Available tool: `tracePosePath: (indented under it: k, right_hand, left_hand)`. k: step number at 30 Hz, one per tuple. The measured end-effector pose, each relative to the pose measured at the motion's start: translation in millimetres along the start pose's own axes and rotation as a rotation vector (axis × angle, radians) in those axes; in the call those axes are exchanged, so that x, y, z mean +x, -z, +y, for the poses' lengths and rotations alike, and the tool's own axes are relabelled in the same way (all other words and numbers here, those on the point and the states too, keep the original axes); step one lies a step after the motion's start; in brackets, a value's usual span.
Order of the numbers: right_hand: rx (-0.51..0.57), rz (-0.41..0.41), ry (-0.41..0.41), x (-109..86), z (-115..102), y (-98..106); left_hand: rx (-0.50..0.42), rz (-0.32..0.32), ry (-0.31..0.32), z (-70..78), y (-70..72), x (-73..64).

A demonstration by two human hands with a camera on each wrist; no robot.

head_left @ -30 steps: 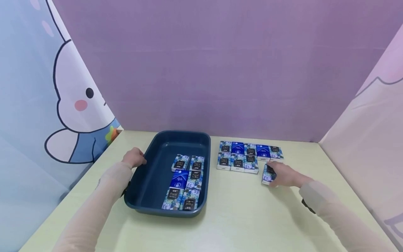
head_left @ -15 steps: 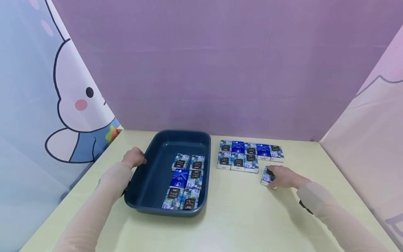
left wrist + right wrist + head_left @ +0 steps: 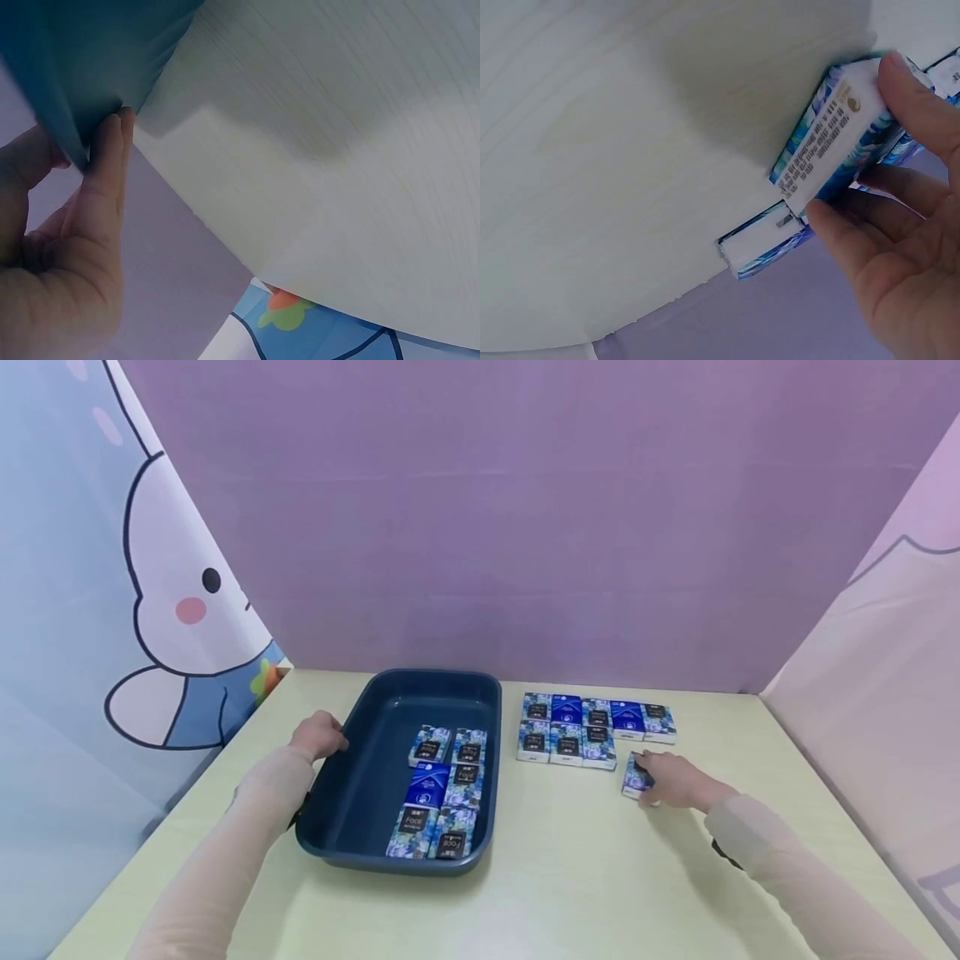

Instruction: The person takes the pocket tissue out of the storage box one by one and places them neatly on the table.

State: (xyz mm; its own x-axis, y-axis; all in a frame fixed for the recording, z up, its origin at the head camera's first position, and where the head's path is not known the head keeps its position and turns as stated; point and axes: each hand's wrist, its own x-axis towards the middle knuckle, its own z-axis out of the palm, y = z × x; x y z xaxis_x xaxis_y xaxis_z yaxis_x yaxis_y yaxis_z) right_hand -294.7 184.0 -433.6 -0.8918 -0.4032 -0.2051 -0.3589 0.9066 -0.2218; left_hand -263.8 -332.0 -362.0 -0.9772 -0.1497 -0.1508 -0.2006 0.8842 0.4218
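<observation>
My left hand [image 3: 318,735] pinches the left rim of a dark blue plastic tray [image 3: 337,853]; in the left wrist view the thumb and fingers [image 3: 105,161] lie on either side of the tray wall [image 3: 124,52]. Inside the tray, several flower-print and blue tissue packs [image 3: 465,787] lie flat along its right part. My right hand [image 3: 675,779] grips one flower-print tissue pack [image 3: 637,777] by its edges. In the right wrist view that pack [image 3: 832,127] sits between thumb and fingers, its printed white side showing. Whether it touches the table cannot be told.
Two rows of tissue packs [image 3: 567,743] lie side by side on the pale table [image 3: 555,877], right of the tray and behind my right hand. A purple cloth [image 3: 525,527] hangs along the table's back edge. Cartoon-print cloths [image 3: 187,610] hang at the sides.
My right hand has drawn the gripped tissue pack slightly toward me and left, away from the back row. My left hand and the tray have stayed put.
</observation>
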Motion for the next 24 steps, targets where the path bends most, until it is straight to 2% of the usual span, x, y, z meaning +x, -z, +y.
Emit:
tracePosePath:
  k: [8, 17, 24]
  right_hand:
    - [-0.055, 0.11, 0.119, 0.9, 5, -5]
    - [-0.046, 0.162, 0.127, 11.5, 10, -8]
    - [-0.054, 0.167, 0.139, 17.8, 9, -6]
  left_hand:
    - [-0.032, -0.017, -0.009, -8.8, -0.5, 12.7]
    - [-0.018, 0.003, 0.015, 0.4, 0.3, -0.1]
    - [-0.008, 0.01, 0.016, -3.0, -2.2, 1.9]
